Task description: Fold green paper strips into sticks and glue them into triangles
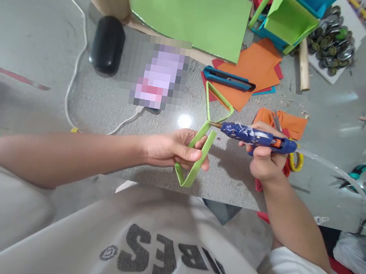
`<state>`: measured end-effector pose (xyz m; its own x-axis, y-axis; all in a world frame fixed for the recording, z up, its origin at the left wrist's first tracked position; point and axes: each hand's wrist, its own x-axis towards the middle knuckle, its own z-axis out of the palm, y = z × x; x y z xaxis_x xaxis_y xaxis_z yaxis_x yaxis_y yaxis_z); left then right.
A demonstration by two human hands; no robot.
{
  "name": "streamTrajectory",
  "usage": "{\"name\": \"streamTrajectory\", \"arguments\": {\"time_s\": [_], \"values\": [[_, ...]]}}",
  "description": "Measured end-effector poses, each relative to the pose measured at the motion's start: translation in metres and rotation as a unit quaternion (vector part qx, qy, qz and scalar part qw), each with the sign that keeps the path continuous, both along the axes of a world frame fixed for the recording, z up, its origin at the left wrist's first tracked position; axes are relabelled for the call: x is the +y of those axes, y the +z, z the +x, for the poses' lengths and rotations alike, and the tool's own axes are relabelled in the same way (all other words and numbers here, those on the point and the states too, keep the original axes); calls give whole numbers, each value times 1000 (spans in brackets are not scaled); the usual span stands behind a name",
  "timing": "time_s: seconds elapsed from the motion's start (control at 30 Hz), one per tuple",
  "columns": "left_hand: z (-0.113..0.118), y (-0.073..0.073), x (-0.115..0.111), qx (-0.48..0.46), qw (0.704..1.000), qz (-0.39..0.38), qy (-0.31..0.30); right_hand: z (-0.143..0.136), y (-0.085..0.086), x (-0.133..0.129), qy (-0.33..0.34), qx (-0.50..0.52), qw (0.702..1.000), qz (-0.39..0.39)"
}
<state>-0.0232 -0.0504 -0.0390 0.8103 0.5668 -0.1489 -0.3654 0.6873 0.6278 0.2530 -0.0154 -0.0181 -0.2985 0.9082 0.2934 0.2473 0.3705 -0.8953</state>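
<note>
My left hand (180, 150) pinches a folded green foam strip (197, 161) between thumb and fingers, over the table's front part. The strip bends into a closed triangle at its far end and a second, open loop near me. My right hand (267, 154) is closed round a blue glue gun (257, 138), its nozzle pointing left. The nozzle tip meets or nearly meets the strip where the two loops join. A clear glue stick (329, 163) trails out of the gun's back end. Scissors with a yellow handle (297, 161) lie partly hidden behind my right hand.
A blue utility knife (229, 78) lies on orange sheets (257, 67) beyond the strip. Further back are a green sheet (194, 9), a blue and green box (291, 21) and bottle caps (334, 43). A charging phone (159, 78) and a black mouse (107, 44) lie left.
</note>
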Motion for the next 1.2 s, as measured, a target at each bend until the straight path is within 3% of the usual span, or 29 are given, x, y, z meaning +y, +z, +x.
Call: {"name": "streamTrajectory", "arguments": {"time_s": [0.53,0.73,0.93,1.07,1.2], "values": [[-2,-3,0,11,1000,9,4,1,8,1,8,-24,999,42],[-4,-5,1,22,1000,10,4,8,4,2,-9,-64,996,67],[-5,-7,2,17,1000,2,4,16,9,10,4,-70,997,14],[-9,-9,4,34,999,27,13,36,18,26,3,-33,998,-45],[-10,-10,6,36,996,76,26,90,27,56,-73,-153,985,31]]}}
